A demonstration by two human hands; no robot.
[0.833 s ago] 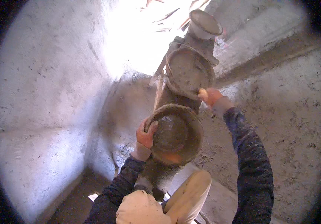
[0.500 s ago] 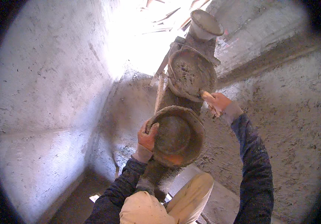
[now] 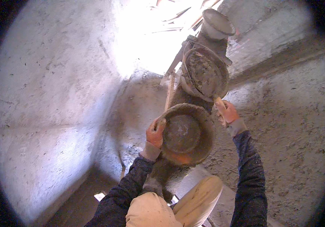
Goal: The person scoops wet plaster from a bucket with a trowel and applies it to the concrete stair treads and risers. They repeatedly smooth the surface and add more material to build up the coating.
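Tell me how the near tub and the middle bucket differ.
The near tub looks nearly empty, its round bottom visible; the middle bucket holds a lumpy grey-brown mix.
The left hand grips the tub's rim, while at the bucket's near edge the right hand holds a wooden handle.
The tub shows an orange patch low inside; none shows in the bucket.
Both are round, wide-mouthed and dirt-caked.

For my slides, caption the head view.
Left hand on basin rim, right hand gripping tan handle at bucket of mortar.
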